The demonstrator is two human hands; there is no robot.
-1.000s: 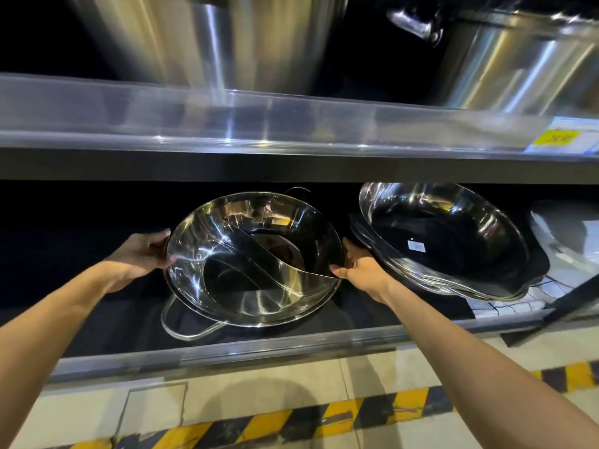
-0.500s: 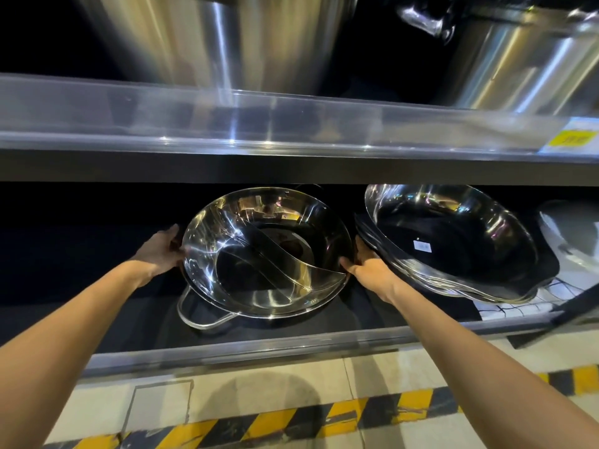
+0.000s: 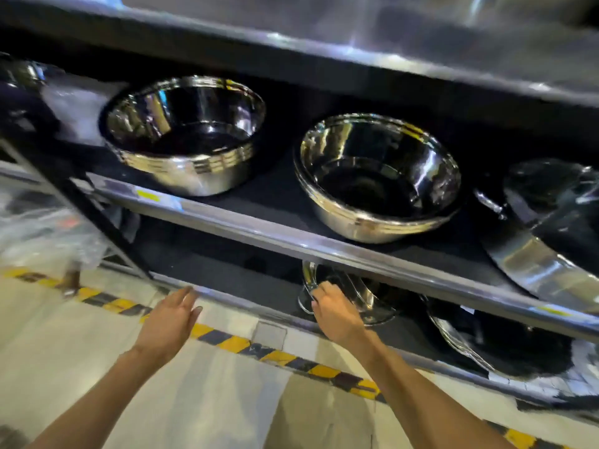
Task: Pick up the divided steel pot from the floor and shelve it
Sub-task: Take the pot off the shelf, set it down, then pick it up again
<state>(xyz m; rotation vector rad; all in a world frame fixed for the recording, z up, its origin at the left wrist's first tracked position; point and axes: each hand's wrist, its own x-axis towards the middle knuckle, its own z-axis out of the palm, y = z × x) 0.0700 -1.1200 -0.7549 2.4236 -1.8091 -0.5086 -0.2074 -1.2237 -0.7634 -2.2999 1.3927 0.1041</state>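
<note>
The divided steel pot (image 3: 366,296) sits on the bottom shelf (image 3: 233,298). Most of it is hidden behind the lip of the shelf above, so only its shiny left rim and a loop handle show. My right hand (image 3: 337,315) reaches in over the shelf edge, its fingers curled on the pot's near left rim by the handle. My left hand (image 3: 168,322) hovers apart from the pot, over the floor just in front of the shelf lip, with palm inward, fingers spread and nothing held.
On the middle shelf (image 3: 259,230) stand two stacks of steel bowls (image 3: 184,131) (image 3: 379,176) and a large pot (image 3: 551,222). Wide pans (image 3: 486,348) lie right of the divided pot. A yellow-black stripe (image 3: 227,338) marks the floor. Plastic-wrapped goods (image 3: 39,228) are at the left.
My left hand has let go of the pot and drawn back out over the floor. The view has risen and tilted, so the middle shelf now hides most of the pot.
</note>
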